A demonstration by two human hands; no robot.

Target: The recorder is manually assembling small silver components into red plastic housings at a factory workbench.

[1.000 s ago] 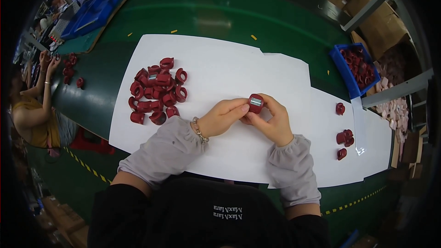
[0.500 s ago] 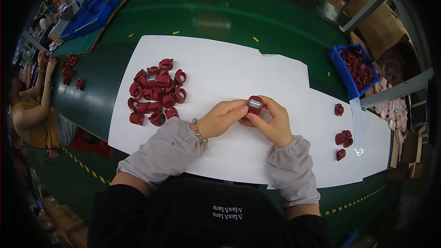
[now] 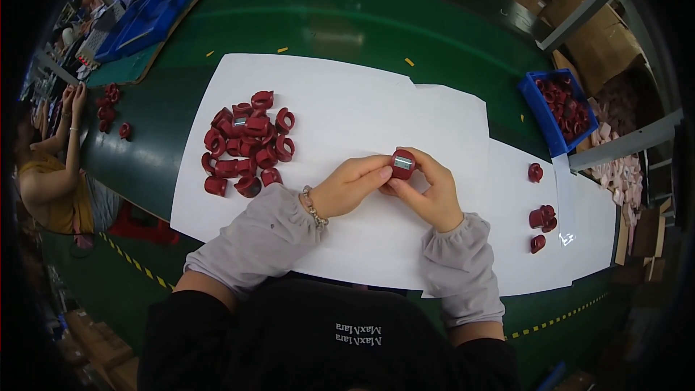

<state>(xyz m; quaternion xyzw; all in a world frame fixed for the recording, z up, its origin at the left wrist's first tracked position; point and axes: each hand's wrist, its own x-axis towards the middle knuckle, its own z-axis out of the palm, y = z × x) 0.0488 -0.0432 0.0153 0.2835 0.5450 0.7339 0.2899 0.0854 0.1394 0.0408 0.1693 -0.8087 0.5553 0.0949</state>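
A dark red ring-shaped piece with a small silvery rectangular window (image 3: pixel 403 164) is held up between my two hands, its window facing upward. My left hand (image 3: pixel 356 182) pinches its left side with closed fingers. My right hand (image 3: pixel 432 192) grips it from the right, thumb underneath and fingers curled behind. Both hands are over white paper sheets (image 3: pixel 347 98). To the left of my left hand lies a heap of similar dark red ring-shaped pieces (image 3: pixel 250 146), tumbled in different directions, at least one showing its window.
Several more red pieces (image 3: pixel 543 219) lie on the paper at right. Behind them stands a blue bin (image 3: pixel 546 127) full of such pieces. A green belt (image 3: pixel 304 25) with small yellow marks runs beyond the paper. At far left another person (image 3: pixel 54 181) sits by a few red pieces.
The yellow marks on the green belt have slid slightly to the right. My hands and the red piece between them stay almost unmoved.
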